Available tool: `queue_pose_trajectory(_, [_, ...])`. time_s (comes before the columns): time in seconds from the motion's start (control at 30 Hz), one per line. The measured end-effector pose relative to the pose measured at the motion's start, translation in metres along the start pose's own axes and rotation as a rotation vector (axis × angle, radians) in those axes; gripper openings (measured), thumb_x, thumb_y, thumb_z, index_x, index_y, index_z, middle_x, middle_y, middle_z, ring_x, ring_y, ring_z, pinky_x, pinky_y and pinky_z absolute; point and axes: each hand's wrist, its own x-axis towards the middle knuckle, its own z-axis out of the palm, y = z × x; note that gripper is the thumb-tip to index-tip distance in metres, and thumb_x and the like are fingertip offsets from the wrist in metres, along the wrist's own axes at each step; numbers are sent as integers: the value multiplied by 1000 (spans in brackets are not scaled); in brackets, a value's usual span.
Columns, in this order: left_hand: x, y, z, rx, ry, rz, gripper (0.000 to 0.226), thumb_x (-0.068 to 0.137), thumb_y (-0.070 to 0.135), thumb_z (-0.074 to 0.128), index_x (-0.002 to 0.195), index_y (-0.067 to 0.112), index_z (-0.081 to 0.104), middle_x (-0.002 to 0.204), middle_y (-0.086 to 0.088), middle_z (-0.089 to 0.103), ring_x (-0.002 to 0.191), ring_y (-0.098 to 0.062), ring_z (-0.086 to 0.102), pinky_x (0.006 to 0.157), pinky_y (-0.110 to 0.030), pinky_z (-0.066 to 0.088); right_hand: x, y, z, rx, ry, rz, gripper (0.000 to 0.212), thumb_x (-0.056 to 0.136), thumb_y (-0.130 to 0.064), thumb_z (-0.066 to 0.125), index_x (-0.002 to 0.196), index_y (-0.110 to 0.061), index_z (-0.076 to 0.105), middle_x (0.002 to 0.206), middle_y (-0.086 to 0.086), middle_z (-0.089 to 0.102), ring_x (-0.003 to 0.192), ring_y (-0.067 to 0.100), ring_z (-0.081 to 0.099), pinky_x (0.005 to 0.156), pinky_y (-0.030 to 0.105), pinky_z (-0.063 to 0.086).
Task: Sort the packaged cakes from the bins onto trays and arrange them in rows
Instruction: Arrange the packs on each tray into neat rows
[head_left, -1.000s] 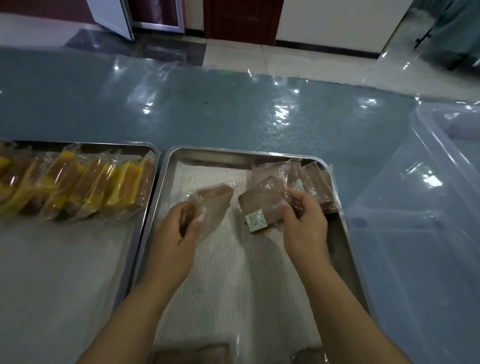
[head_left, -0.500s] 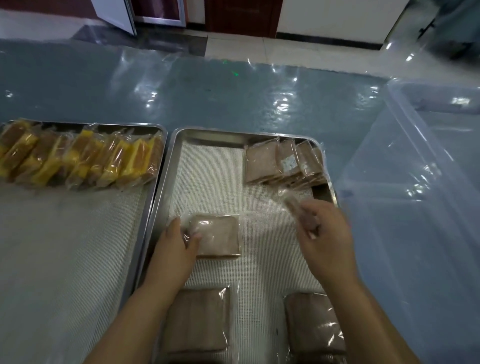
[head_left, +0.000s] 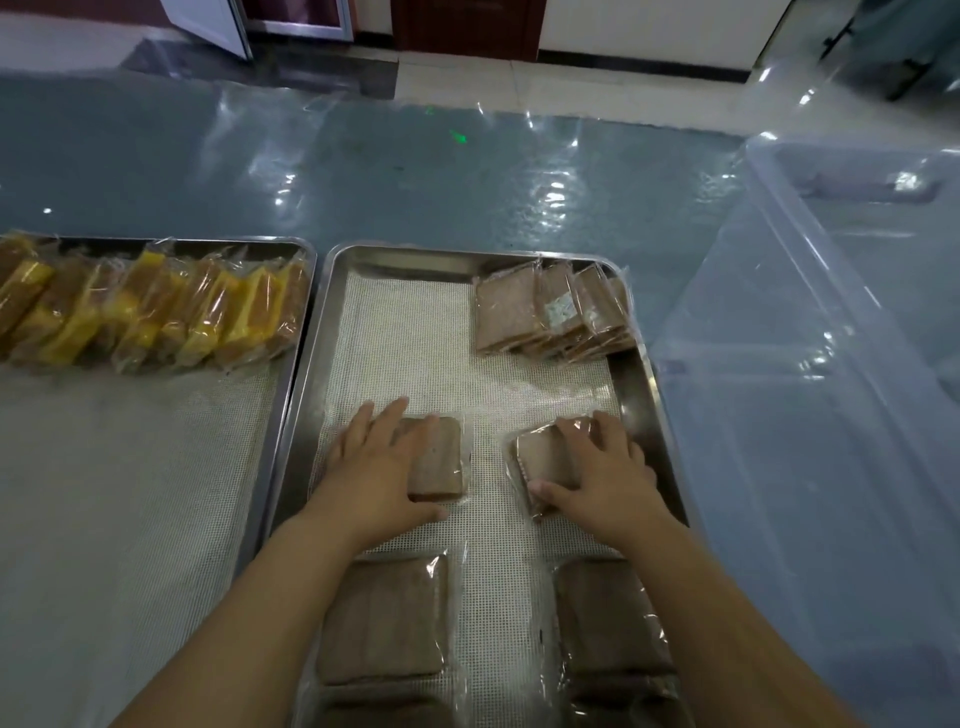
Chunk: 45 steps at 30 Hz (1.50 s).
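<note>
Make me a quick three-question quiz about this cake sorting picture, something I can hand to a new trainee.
1. True or false: the left hand lies flat on a brown cake in the middle tray.
2. Where are the yellow cakes? A) on the left tray B) on the middle tray C) in the left hand
3. Fill in: the leaning stack of brown cakes sits in the middle tray's far ___ corner.
Key: 1 true; 2 A; 3 right.
</note>
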Motion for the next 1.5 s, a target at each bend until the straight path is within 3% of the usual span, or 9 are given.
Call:
queue_pose_trajectory(0.17, [4,-7,2,61,20,31,95,73,58,68,148,40,12,156,4,6,143,-24,-7,116,-44,3,-8,-8,11,-59,51,45,97,73,-77,50,149,-34,7,158,4,-10,141,37,10,110,53,22])
queue_pose_trajectory(0.33, [-12,-8,4,39,56,71,92,69,53,73,145,40,24,148,8,22,137,-20,6,113,-41,12,-15,-14,13,-43,96,125,95,72,-74,52,147,-29,15,156,8,-1,136,39,19,106,53,26])
queue_pose_trajectory(0.5, [-31,-11,12,12,80,69,87,71,54,71,145,38,27,149,8,24,138,-21,7,113,-43,14,-32,-8,15,-55,89,196,92,77,-69,49,150,-27,12,157,11,-3,138,40,15,109,53,23])
queue_pose_trajectory(0.7, [-34,-15,14,-21,-31,46,84,77,62,60,147,41,19,158,9,-2,143,-18,-13,116,-45,2,-41,-10,17,-101,44,204,94,82,-73,40,152,-24,1,158,13,-11,143,41,-1,114,55,13])
queue_pose_trajectory(0.77, [-33,-16,9,-106,-38,48,87,69,76,51,145,40,29,157,11,4,143,-14,-8,117,-44,5,-41,-13,11,-120,56,196,93,81,-75,39,151,-23,10,159,12,-5,143,40,0,113,56,12])
queue_pose_trajectory(0.87, [-30,-13,1,-141,46,49,87,60,81,31,134,39,46,148,13,28,138,-11,12,112,-39,13,-36,-19,-3,-74,161,144,79,80,-72,45,142,-24,35,154,9,22,138,33,21,108,52,24])
queue_pose_trajectory(1.07, [9,0,-15,-161,106,103,48,80,65,47,115,35,60,121,17,51,118,-12,43,103,-36,33,2,-28,-35,153,348,57,48,89,-47,57,129,-21,53,130,-1,54,111,21,54,87,36,46])
queue_pose_trajectory(1.27, [67,20,-38,-193,111,142,40,90,49,54,124,28,55,128,10,50,116,-11,47,99,-31,41,61,-37,-69,198,572,50,26,91,-28,58,110,-11,60,111,6,60,97,24,55,74,32,41])
queue_pose_trajectory(1.5, [131,44,-41,-347,97,13,51,89,49,55,132,22,47,129,2,49,107,-14,54,88,-28,44,108,-40,-76,109,486,124,38,94,-34,52,127,-17,53,137,3,47,118,26,45,90,36,42])
